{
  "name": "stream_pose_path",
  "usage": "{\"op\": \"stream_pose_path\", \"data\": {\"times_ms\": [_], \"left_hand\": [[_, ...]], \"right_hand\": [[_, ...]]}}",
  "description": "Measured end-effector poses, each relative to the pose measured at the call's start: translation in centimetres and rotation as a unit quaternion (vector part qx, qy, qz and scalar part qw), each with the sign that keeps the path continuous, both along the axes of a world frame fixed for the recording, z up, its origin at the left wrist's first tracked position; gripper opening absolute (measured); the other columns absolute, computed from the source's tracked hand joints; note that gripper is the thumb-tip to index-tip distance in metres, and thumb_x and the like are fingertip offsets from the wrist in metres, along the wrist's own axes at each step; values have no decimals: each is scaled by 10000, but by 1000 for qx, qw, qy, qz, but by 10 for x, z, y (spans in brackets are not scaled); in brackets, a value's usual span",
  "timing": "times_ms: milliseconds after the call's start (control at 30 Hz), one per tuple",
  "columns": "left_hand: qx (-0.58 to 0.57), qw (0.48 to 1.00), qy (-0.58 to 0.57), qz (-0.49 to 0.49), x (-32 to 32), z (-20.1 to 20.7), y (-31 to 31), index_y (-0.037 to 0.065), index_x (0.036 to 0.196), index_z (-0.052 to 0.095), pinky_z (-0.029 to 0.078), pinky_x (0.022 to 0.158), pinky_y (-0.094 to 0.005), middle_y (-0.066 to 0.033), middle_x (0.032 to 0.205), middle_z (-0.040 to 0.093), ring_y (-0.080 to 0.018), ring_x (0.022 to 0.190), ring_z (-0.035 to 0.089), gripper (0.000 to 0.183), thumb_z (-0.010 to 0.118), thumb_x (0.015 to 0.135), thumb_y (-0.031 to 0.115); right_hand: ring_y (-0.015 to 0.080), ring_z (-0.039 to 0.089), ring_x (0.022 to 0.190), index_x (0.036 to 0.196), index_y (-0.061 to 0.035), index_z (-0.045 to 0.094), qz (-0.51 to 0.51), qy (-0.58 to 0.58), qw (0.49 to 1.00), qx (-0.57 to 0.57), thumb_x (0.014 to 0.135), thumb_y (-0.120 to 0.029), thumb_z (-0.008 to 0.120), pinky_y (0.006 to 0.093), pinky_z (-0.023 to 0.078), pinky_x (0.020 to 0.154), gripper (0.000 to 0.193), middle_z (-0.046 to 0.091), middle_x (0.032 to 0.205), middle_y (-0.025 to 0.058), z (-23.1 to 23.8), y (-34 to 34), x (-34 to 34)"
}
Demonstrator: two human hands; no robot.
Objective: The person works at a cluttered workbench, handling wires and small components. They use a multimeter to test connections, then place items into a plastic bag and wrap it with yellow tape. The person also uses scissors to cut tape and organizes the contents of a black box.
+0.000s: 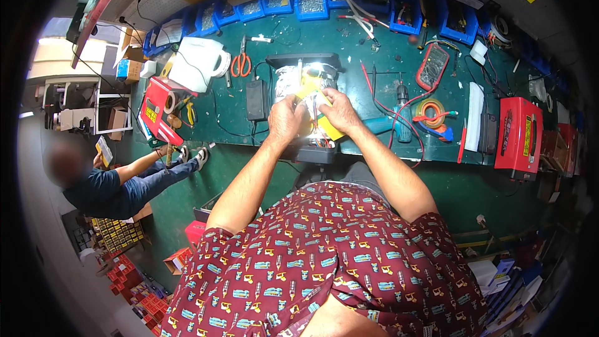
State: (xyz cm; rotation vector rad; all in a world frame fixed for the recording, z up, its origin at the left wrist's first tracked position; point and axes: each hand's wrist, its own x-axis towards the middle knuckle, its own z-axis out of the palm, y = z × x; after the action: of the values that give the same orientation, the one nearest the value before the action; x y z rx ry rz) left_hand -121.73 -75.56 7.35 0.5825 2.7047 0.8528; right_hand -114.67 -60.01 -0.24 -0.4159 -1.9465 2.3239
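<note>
My left hand and my right hand are side by side over an opened device at the bench's near edge. Shiny silvery parts and some wires show inside it, brightly lit. A yellow strip or sheet lies between my hands, its upper part sticking out above the fingers. My right fingers are closed on it. The left fingers are pinched together at its other side; exactly what they grip is hidden. A dark panel stands at the device's far side.
Left of the device are a black power adapter, orange-handled scissors and a white jug. To the right lie a teal drill, a red multimeter and a red-cased unit. Blue bins line the back. Another person is at left.
</note>
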Motion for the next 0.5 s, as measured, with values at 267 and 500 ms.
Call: {"op": "stream_pose_path", "data": {"times_ms": [267,500], "left_hand": [[-111,993,9,-38,-7,21,10,16,958,659,524,750,-493,-227,823,684,-402,826,676,278,641,848,270],[-86,996,-6,-28,-5,14,4,12,990,635,520,757,-498,-238,827,675,-420,832,664,264,639,849,235]], "right_hand": [[184,668,989,1149,85,590,-9,7,1000,5,809,15,598,305,503,889,347,704,1038,162,5,-1,-1],[186,666,994,1167,79,577,5,-16,1000,7,813,44,577,301,502,891,356,697,1053,163,6,1,-1]]}}
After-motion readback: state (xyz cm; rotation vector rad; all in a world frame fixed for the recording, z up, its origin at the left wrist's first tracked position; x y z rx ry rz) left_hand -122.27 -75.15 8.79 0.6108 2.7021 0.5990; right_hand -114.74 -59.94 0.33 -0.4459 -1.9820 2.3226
